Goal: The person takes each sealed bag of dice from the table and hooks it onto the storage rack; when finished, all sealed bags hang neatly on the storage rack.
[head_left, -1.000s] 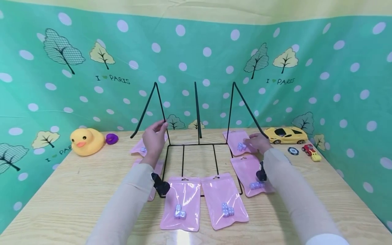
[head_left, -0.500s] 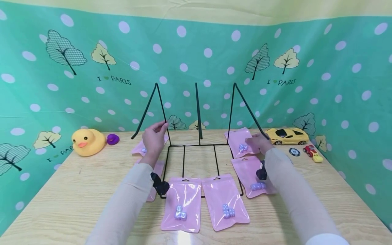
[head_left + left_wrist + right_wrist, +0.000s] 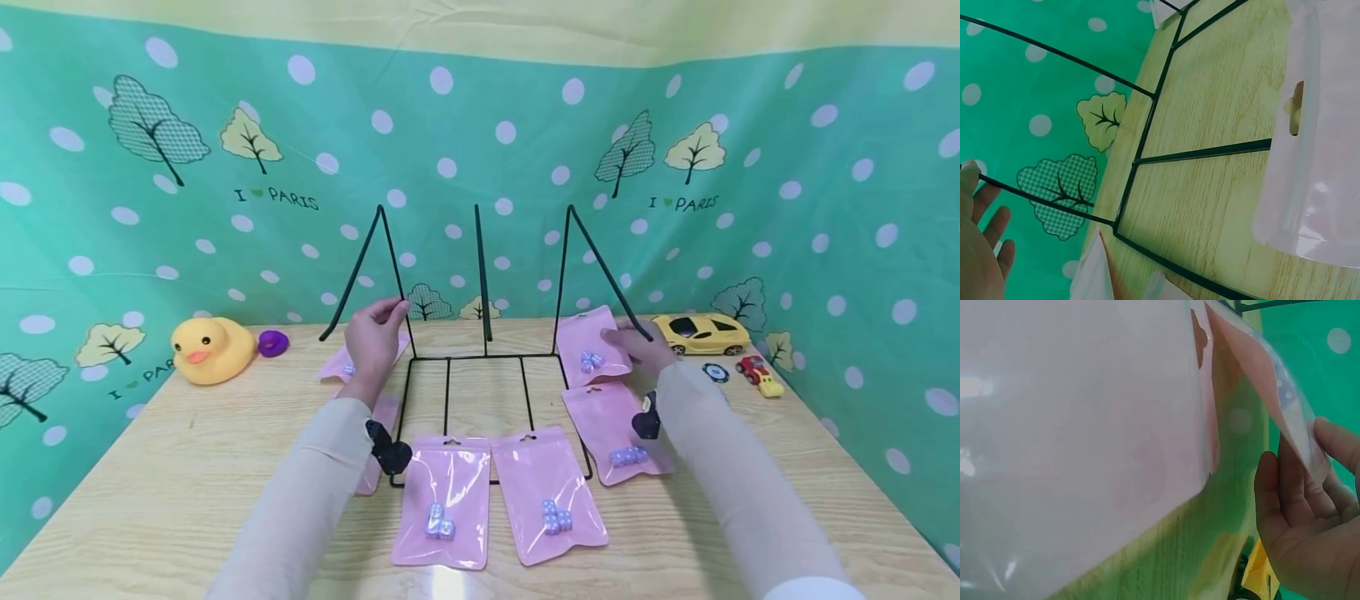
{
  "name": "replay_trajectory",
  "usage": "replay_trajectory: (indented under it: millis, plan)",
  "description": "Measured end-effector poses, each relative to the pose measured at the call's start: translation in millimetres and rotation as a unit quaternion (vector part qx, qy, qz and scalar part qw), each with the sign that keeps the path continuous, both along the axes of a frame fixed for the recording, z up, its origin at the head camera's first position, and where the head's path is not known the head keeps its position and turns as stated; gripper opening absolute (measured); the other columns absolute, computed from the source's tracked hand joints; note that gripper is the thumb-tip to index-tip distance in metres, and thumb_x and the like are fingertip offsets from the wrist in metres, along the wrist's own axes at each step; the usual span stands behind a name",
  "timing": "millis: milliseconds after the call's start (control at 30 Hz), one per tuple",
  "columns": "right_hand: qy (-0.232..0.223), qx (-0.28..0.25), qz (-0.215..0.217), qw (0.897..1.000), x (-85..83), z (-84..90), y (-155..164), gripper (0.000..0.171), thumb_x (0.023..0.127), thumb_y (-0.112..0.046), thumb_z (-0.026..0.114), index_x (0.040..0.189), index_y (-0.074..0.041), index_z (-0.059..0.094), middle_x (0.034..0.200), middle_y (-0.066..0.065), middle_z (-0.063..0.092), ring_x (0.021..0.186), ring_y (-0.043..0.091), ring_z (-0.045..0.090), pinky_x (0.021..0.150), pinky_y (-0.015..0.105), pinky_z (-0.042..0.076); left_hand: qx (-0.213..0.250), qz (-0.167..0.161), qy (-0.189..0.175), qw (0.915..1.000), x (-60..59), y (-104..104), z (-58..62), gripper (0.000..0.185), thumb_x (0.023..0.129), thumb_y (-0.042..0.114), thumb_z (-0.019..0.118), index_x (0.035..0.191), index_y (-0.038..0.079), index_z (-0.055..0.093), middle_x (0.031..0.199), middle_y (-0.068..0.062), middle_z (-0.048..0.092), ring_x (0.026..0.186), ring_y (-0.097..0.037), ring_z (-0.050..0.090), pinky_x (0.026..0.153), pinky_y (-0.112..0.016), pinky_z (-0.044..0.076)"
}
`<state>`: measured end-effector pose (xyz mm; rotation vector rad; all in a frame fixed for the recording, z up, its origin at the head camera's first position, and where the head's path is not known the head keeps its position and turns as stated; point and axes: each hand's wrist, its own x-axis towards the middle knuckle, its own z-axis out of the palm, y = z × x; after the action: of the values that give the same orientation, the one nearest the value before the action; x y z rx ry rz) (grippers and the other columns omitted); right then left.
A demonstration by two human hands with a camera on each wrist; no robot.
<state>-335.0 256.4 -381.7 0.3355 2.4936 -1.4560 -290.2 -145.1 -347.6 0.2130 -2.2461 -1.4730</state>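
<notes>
Now lifting the far-right pouch while steadying the wire rack.

With my right hand [image 3: 637,347] I pinch the edge of the pink pouch [image 3: 591,345] between thumb and fingers; its near end is tilted up off the table [image 3: 187,467], just beside the rack's right side. With my left hand [image 3: 372,342], fingertips curled, I hold the slanted wire of the black rack [image 3: 480,358]. As I judge it, the pouch's hang hole next needs bringing to a wire, so I must keep the pinch firm and the rack still.

Both arms outstretched; left hand [image 3: 372,337] fingers curled, right hand [image 3: 636,346] pinching
</notes>
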Motion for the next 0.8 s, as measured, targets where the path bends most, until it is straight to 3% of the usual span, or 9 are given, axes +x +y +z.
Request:
replay_trajectory:
  millis: [300,400,533,633,733,800]
  plan:
    - [0.026,-0.021,0.047,0.998,12.6,15.3,0,0.059,0.106,-0.039,0.052,0.151,-0.002,0.039,0.154,0.023,0.041,0.141,0.042,0.038,0.115,0.058,0.032,0.008,-0.013,-0.002,0.9999,1.2,0,2.3,0.029,0.102,0.025,0.066,0.123,0.007,0.073,0.119,-0.015,0.072,0.110,-0.029,0.066,0.093,-0.043,0.052]
    - [0.061,-0.029,0.063,0.996,21.7,22.3,0,0.053,0.106,-0.040,0.053,0.136,0.003,0.045,0.148,0.024,0.042,0.140,0.043,0.037,0.114,0.060,0.032,0.006,-0.013,-0.007,0.9999,1.8,0,2.9,0.029,0.102,0.024,0.066,0.124,0.007,0.073,0.120,-0.014,0.072,0.111,-0.028,0.066,0.093,-0.042,0.052]
    - [0.100,-0.027,0.072,0.992,28.0,28.1,0,0.041,0.106,-0.038,0.054,0.110,0.002,0.046,0.127,0.022,0.045,0.127,0.039,0.043,0.110,0.058,0.037,0.005,-0.007,-0.014,0.9999,1.8,0,4.1,0.029,0.102,0.025,0.066,0.125,0.008,0.072,0.121,-0.013,0.072,0.111,-0.027,0.065,0.092,-0.040,0.052]
    - [0.110,-0.019,0.069,0.991,30.0,31.6,0,0.049,0.106,-0.039,0.054,0.124,0.007,0.050,0.132,0.025,0.047,0.128,0.040,0.043,0.109,0.058,0.038,0.008,-0.006,-0.019,0.9998,1.5,0,4.7,0.029,0.102,0.026,0.066,0.124,0.009,0.073,0.121,-0.013,0.072,0.111,-0.026,0.065,0.092,-0.039,0.052]
    - [0.116,-0.010,0.064,0.991,30.6,35.7,-2,0.060,0.107,-0.035,0.053,0.145,0.010,0.041,0.147,0.031,0.042,0.135,0.044,0.041,0.110,0.058,0.038,0.014,-0.009,-0.022,0.9996,1.6,0,4.9,0.029,0.102,0.026,0.066,0.124,0.008,0.073,0.121,-0.013,0.072,0.112,-0.027,0.065,0.093,-0.040,0.051]
    - [0.116,-0.008,0.055,0.992,30.8,39.2,-3,0.060,0.108,-0.031,0.053,0.149,0.010,0.038,0.151,0.032,0.039,0.137,0.044,0.040,0.111,0.057,0.038,0.015,-0.013,-0.022,0.9996,1.9,0,4.9,0.029,0.102,0.025,0.066,0.124,0.008,0.073,0.121,-0.014,0.072,0.113,-0.027,0.065,0.094,-0.040,0.051]
